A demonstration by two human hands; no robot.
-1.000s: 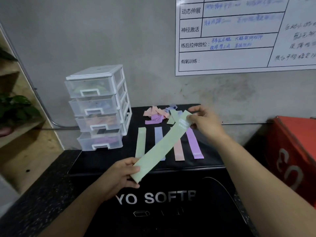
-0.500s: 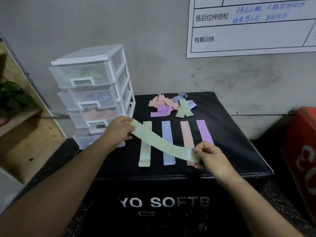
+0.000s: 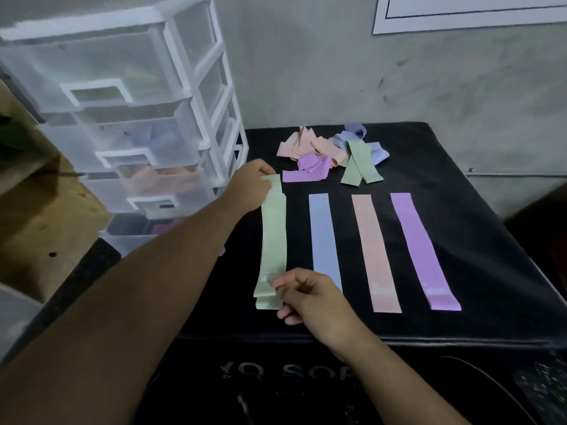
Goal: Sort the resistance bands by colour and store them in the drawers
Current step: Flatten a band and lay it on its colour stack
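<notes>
A green band (image 3: 274, 237) lies stretched lengthwise on top of another green band on the black box top (image 3: 460, 210). My left hand (image 3: 250, 187) pinches its far end and my right hand (image 3: 306, 294) pinches its near end. To the right lie a blue band (image 3: 323, 237), a peach band (image 3: 372, 250) and a purple band (image 3: 422, 246), each flat and parallel. A mixed pile of bands (image 3: 333, 154) sits at the back. The clear four-drawer unit (image 3: 129, 118) stands at the left, its drawers closed.
A grey wall rises behind the box, with a whiteboard (image 3: 460, 13) at the top right. A wooden shelf (image 3: 40, 210) stands at the far left. A red object shows at the right edge.
The green band was held slanted in the air. Both hands have turned it lengthwise and lowered it onto the green band at the left of the row. The camera has moved closer and lower.
</notes>
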